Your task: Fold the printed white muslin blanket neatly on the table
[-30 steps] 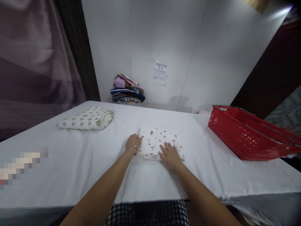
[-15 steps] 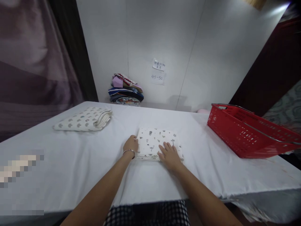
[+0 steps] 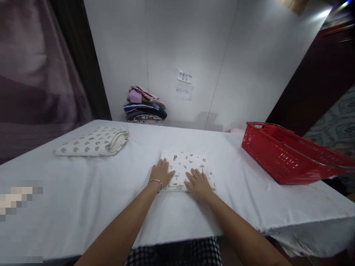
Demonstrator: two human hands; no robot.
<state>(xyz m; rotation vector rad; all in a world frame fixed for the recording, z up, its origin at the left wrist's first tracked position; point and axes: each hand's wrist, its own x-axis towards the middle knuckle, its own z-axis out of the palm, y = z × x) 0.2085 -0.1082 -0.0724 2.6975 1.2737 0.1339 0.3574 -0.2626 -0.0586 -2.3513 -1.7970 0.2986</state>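
Observation:
A folded white cloth [image 3: 183,168] printed with small grey-green palms and animals lies flat on the table in front of me. My left hand [image 3: 161,174] rests on its left side, fingers spread, a bracelet at the wrist. On the right front part of the cloth my right hand [image 3: 198,184] lies flat, its fingers apart. Layered folds show along the cloth's near edge between my hands. Neither hand grips anything.
White fabric covers the table [image 3: 111,199]. At the left lies a folded white cloth with grey prints [image 3: 93,142]. A red plastic basket [image 3: 288,157] stands at the right. Folded textiles [image 3: 145,105] are piled at the back, left of paper notes [image 3: 184,85] on the wall.
My left hand has moved from the cloth's left edge onto its top and spread its fingers. My right hand stays on the cloth. The view has shifted slightly.

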